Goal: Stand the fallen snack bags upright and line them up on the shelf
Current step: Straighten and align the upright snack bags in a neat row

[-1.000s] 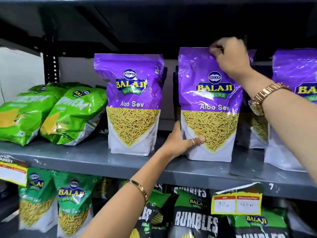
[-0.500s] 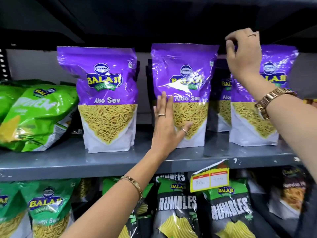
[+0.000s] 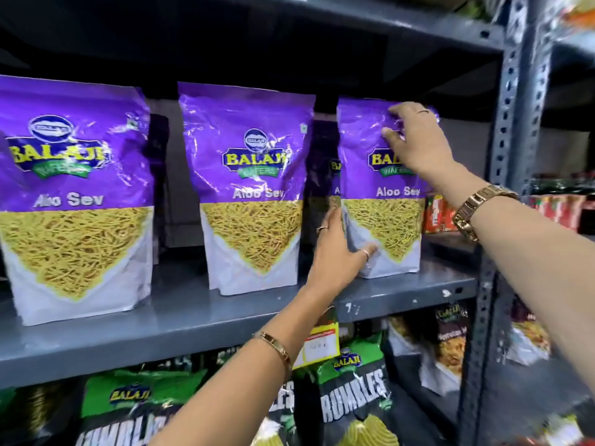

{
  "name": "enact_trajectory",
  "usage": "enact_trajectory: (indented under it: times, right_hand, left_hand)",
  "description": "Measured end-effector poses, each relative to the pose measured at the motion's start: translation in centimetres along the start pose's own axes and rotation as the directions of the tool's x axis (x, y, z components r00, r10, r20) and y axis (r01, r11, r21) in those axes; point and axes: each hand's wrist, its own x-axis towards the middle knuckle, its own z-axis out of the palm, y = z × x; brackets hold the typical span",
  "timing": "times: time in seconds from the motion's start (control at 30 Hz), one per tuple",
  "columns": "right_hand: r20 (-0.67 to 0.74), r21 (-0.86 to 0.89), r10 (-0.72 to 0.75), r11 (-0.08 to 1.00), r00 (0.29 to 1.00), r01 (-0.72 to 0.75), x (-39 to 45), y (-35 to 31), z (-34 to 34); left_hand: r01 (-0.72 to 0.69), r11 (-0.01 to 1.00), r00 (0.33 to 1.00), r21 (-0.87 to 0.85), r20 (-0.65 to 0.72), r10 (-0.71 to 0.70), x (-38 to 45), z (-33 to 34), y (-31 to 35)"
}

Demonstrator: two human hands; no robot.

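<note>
Three purple Aloo Sev bags stand upright along the grey shelf [image 3: 193,320]. At the rightmost bag [image 3: 380,194], the right hand [image 3: 415,140] pinches its top while the left hand [image 3: 338,252], fingers spread flat, braces its lower edge, likely squaring it with the row.

Purple bags [image 3: 254,188] read "Balaji Wafers Aloo Sev"; black bags [image 3: 352,397] "Rumbles".

purple-and-white snack bags [image 3: 254,188], grey shelf [image 3: 128,329]
</note>
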Motion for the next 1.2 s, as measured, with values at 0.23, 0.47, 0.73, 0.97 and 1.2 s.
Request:
enact_trajectory:
  times: [0.23, 0.47, 0.73, 0.97, 1.2]
  right_hand:
    - [0.046, -0.010, -0.071, 0.997, 0.996, 0.071, 2.4, 1.3, 1.2]
    - [-0.039, 0.045, -0.020, 0.999, 0.999, 0.022, 5.0, 1.0, 1.8]
    - [-0.230, 0.244, -0.003, 0.968, 0.973, 0.060, 5.8, 0.9, 0.9]
    - [-0.373, 0.664, 0.644, 0.688, 0.668, -0.292, -0.1, 3.5, 3.6]
    - [0.382, 0.755, 0.753, 0.080, 0.536, -0.651, -9.0, 7.1, 9.5]
  left_hand:
    - [0.467, 0.868, 0.880, -0.170, 0.189, -0.436, 2.3, 2.7, -1.5]
    - [0.498, 0.863, 0.844, -0.086, 0.274, -0.460, 2.6, 3.3, -2.7]
    - [0.503, 0.863, 0.839, -0.044, 0.262, -0.476, 2.6, 3.1, -2.6]
    - [0.450, 0.892, 0.878, -0.047, 0.209, -0.432, 1.4, 3.2, -1.9]
    - [0.480, 0.877, 0.855, -0.019, 0.232, -0.464, 1.1, 2.9, -1.5]
